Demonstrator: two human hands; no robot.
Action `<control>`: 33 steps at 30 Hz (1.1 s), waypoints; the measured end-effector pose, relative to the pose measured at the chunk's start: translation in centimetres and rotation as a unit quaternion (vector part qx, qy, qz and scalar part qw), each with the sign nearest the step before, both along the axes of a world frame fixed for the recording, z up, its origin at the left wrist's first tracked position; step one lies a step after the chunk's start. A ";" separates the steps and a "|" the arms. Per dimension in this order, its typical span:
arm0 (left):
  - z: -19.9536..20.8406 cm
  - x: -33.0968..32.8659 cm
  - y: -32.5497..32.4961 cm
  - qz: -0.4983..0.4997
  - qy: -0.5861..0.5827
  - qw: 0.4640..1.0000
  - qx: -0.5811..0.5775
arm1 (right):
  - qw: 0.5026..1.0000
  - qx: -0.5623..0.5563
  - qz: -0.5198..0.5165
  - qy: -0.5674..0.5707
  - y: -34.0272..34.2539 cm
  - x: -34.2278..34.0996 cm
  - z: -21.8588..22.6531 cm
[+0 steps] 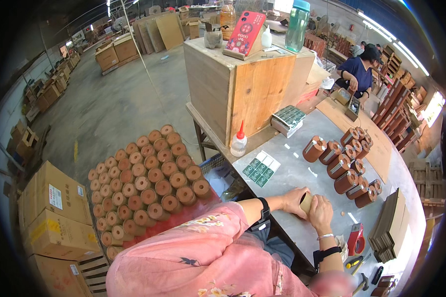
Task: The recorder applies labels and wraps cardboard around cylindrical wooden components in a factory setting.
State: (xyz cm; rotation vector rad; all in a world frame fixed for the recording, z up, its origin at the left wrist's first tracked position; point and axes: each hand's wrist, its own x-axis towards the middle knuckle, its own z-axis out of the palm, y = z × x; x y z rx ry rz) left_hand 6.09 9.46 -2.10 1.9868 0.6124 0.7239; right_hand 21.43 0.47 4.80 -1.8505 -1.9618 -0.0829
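My left hand point(294, 201) and my right hand point(320, 212) are both closed around a short tan cylinder point(307, 202), near the table's front edge. Its open-looking end faces up between them; the fingers cover most of its side. Beyond my left hand lies a sheet of green stickers point(260, 169), part of it bare white. Past the sheet stands a clear glue bottle point(239, 144) with a red tip. Several brown cylinders point(339, 166) with pale strips on their sides stand grouped on the table, beyond my right hand.
Many brown cylinders with centre holes point(148, 183) stand in rows at left, beside stacked cartons point(57, 218). A wooden box point(262, 94) rises at the back. A red tape dispenser point(356, 239), yellow cutter point(354, 262) and folded cardboard point(389, 225) lie right. A person point(359, 72) works far right.
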 end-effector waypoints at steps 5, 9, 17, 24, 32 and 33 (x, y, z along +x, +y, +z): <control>-0.2 0.2 0.3 -0.007 -0.021 1.000 0.001 | 1.000 -0.012 -0.003 0.012 0.4 0.1 0.2; -0.3 0.3 0.4 -0.020 -0.010 0.999 -0.033 | 0.996 -0.085 -0.024 -0.001 1.2 0.7 0.7; -0.1 0.1 0.1 -0.015 0.000 1.000 -0.026 | 0.978 -0.205 -0.029 0.018 2.1 1.1 2.1; 0.2 -0.2 -0.2 -0.007 0.002 1.000 -0.003 | 0.972 -0.227 -0.036 0.045 2.0 0.9 2.8; 0.6 -0.4 -0.1 -0.028 0.007 0.999 -0.014 | 0.976 -0.204 -0.030 0.069 1.8 0.7 3.3; 0.8 -0.5 -0.3 -0.022 0.014 0.999 -0.022 | 0.975 -0.207 -0.045 0.070 1.7 0.6 3.3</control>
